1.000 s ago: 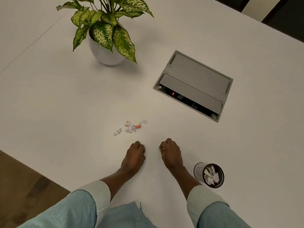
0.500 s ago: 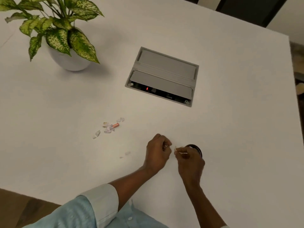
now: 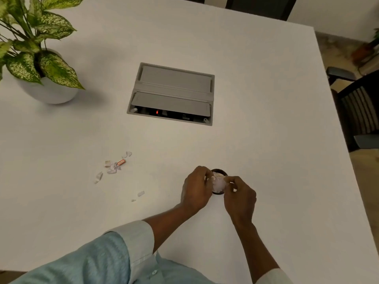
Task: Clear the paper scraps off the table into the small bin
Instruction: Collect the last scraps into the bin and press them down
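Note:
The small black bin (image 3: 221,171) stands on the white table (image 3: 266,140), mostly hidden between my two hands. My left hand (image 3: 196,188) and my right hand (image 3: 240,198) meet right over its mouth, fingertips pinched on pale paper scraps (image 3: 217,183) that fill the opening. A cluster of scraps with an orange piece (image 3: 116,165) lies to the left. One scrap (image 3: 99,177) lies below it. Two small bits (image 3: 140,193) sit nearer my left hand.
A potted plant in a white pot (image 3: 48,93) stands at the far left. A grey cable box (image 3: 172,93) is set into the tabletop behind the bin, its flap raised. A dark chair (image 3: 361,111) stands past the table's right edge.
Both hands left the table in front of me and moved right to the bin. They carry scraps and now meet over its mouth. The camera view swung right.

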{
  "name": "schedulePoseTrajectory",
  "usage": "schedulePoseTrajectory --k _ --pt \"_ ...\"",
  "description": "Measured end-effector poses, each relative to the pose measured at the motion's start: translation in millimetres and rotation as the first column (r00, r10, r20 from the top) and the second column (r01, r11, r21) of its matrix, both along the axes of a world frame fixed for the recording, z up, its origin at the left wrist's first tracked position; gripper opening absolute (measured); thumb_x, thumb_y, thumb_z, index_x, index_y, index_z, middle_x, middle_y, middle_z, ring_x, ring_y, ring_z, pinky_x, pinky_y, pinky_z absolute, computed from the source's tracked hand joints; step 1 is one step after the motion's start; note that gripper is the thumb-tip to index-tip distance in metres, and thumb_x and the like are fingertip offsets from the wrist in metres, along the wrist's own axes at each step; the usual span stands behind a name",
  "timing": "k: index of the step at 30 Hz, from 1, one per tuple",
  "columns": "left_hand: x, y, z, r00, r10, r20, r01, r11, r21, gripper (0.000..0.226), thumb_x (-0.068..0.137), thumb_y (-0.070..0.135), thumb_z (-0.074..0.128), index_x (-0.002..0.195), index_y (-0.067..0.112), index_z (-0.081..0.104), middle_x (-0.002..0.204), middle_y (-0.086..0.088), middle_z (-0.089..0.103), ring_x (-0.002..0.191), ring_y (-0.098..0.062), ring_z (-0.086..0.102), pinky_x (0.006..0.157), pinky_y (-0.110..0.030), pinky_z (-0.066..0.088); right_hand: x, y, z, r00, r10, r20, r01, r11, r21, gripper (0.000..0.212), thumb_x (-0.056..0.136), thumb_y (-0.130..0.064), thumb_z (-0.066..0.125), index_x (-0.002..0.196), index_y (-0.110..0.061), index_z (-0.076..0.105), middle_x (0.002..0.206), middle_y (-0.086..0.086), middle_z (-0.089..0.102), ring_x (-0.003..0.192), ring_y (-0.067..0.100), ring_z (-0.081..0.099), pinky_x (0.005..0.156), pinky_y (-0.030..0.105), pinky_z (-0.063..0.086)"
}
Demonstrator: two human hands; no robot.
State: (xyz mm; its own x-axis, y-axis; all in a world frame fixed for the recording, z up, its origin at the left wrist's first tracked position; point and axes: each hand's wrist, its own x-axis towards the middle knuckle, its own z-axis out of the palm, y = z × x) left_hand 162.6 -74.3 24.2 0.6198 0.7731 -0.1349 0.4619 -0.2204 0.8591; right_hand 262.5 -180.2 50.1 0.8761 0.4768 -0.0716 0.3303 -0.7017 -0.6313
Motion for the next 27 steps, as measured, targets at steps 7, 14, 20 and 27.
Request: schedulePoseTrajectory --k 7,14,20,27 --pt "-81 9 -32 0.950 -0.125 -0.287 0.186 0.963 0.197 0.023 0.096 0.027 0.065 0.116 0.020 0.058 0.121 0.006 0.054 0.107 -0.017 0.058 0.075 -0.038 0.057 -20 -16 -15 0.935 0.321 0.154 -0.311 0.947 -0.081 0.052 0.083 -0.002 0.070 0.129 -0.023 0.062 0.129 -0.008 0.068 0.108 0.016 0.066 0.094 0.041 0.049" --pt "-149 8 -64 0.659 -0.399 -0.637 0.580 0.810 0.092 0.113 0.093 0.056 0.066 0.162 0.007 -0.009 0.167 -0.015 -0.028 0.156 -0.034 -0.025 0.128 -0.042 -0.005 -30 -16 -31 0.827 0.534 0.177 -0.438 0.808 -0.393 0.056 0.101 -0.041 0.039 0.154 -0.022 0.037 0.163 -0.003 0.035 0.151 0.013 0.030 0.121 0.054 0.019" --pt "-156 8 -69 0.575 -0.424 -0.700 0.643 0.763 0.066 0.123 0.090 0.065 0.064 0.160 0.001 -0.014 0.164 -0.018 -0.037 0.152 -0.032 -0.035 0.128 -0.051 -0.006 -27 -13 -52 0.804 0.581 0.127 -0.436 0.720 -0.540 0.069 0.102 -0.060 0.026 0.156 -0.017 0.035 0.160 0.004 0.040 0.151 0.017 0.031 0.123 0.059 0.007" --pt "-159 15 -70 0.573 -0.469 -0.672 0.645 0.764 0.016 0.119 0.093 0.058 0.065 0.161 0.009 -0.020 0.164 -0.010 -0.040 0.151 -0.024 -0.039 0.127 -0.043 -0.013 -25 0 -40 0.847 0.508 0.158 -0.374 0.780 -0.501 0.058 0.098 -0.052 0.031 0.141 -0.020 0.052 0.141 0.000 0.061 0.140 0.017 0.048 0.122 0.057 0.009"
